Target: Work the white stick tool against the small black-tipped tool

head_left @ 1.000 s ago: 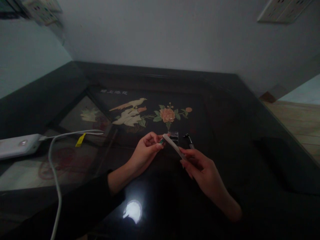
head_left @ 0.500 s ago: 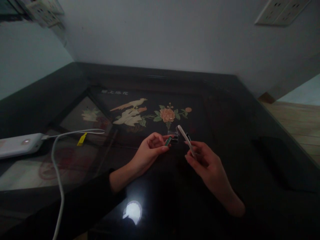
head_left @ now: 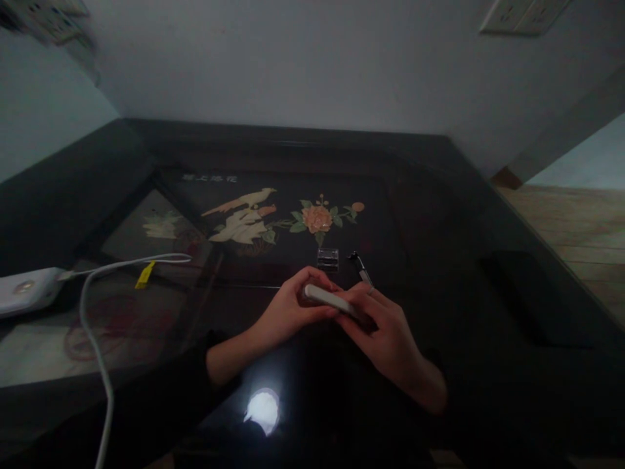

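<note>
Both hands meet over the dark table around a slim, pale device with a rounded end, its narrow edge toward me. My left hand is closed about its left end, thumb below and fingers behind. My right hand grips its right end, which the fingers partly cover. The small green item held earlier in my left hand is hidden from view. Just beyond the hands lies a small clear plastic piece. A thin dark and silver object lies beside my right fingers; its kind is unclear.
On the left, a white box-shaped device has a white cable with a yellow tag. A flat dark object lies on the right of the glossy table. Walls with sockets stand behind.
My hands have come together, the right bringing the pale device over to the left and turning it flatter. The green item has gone out of sight. The view has shifted slightly.
</note>
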Demonstrator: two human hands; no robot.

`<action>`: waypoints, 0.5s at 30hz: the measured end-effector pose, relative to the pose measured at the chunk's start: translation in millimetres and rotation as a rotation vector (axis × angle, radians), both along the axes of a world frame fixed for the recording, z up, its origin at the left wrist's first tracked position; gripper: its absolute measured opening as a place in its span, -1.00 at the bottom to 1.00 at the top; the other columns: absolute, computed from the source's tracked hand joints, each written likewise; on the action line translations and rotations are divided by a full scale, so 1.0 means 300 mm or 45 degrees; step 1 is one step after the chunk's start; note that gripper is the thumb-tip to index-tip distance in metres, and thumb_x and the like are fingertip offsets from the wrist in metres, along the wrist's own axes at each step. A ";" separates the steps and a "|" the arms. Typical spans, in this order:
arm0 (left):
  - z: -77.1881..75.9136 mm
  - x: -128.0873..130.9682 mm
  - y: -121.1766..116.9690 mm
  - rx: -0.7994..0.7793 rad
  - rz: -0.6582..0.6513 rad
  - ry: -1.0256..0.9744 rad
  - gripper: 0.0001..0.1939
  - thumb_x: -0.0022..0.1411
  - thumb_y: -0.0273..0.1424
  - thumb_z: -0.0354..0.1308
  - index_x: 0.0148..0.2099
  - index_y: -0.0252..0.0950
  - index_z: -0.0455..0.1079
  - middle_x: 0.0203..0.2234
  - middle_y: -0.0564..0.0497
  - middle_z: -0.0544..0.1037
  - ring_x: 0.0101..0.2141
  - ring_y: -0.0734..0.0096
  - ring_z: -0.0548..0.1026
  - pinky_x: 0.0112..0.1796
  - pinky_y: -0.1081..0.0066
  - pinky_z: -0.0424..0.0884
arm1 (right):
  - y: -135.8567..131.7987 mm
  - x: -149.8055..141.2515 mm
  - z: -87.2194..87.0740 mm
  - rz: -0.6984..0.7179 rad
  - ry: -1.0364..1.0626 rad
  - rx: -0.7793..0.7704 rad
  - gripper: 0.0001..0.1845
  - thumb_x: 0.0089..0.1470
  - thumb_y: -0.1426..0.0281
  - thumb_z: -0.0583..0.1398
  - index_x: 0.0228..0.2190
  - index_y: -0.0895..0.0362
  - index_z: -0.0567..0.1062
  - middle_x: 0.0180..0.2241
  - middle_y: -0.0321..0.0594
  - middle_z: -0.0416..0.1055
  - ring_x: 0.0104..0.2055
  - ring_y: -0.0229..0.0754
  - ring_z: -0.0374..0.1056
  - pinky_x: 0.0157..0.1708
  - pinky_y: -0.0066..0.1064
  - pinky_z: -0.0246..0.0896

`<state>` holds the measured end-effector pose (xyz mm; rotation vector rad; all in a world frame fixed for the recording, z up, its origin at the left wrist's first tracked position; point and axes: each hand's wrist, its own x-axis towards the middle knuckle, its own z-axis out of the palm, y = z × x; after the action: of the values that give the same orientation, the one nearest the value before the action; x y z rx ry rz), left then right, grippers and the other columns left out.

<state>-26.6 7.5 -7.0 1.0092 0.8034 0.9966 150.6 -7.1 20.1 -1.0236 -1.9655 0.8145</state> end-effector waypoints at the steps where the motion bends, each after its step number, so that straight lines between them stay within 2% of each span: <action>1: -0.006 0.001 0.000 0.019 -0.003 0.021 -0.61 -0.10 -0.47 0.43 -0.22 -0.29 0.34 -0.28 -0.03 0.57 -0.26 0.33 0.53 -0.23 0.40 0.39 | -0.002 -0.002 -0.003 0.010 -0.005 0.003 -0.79 0.07 0.55 0.18 -0.29 0.04 0.53 -0.34 -0.23 0.45 -0.30 -0.18 0.42 -0.27 -0.38 0.36; 7: -0.015 0.006 -0.010 0.029 -0.003 0.070 -0.66 -0.05 -0.43 0.41 -0.24 -0.28 0.35 -0.31 -0.01 0.56 -0.28 0.36 0.51 -0.23 0.41 0.36 | -0.007 0.001 -0.013 0.018 -0.028 0.035 -0.77 0.11 0.56 0.16 -0.28 0.03 0.53 -0.31 -0.24 0.48 -0.28 -0.19 0.45 -0.28 -0.41 0.38; 15: 0.013 0.000 -0.006 -0.013 0.047 0.041 -0.77 0.03 -0.41 0.36 -0.25 -0.31 0.43 -0.34 0.00 0.55 -0.29 0.39 0.51 -0.23 0.43 0.40 | 0.009 0.020 -0.001 -0.156 0.047 0.028 -0.89 0.10 0.51 0.23 -0.37 0.06 0.54 -0.39 -0.27 0.47 -0.32 -0.20 0.42 -0.28 -0.41 0.31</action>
<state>-26.6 5.7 -3.0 1.0070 0.8555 1.0094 156.5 -4.4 19.7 -1.0969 -1.8573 0.7380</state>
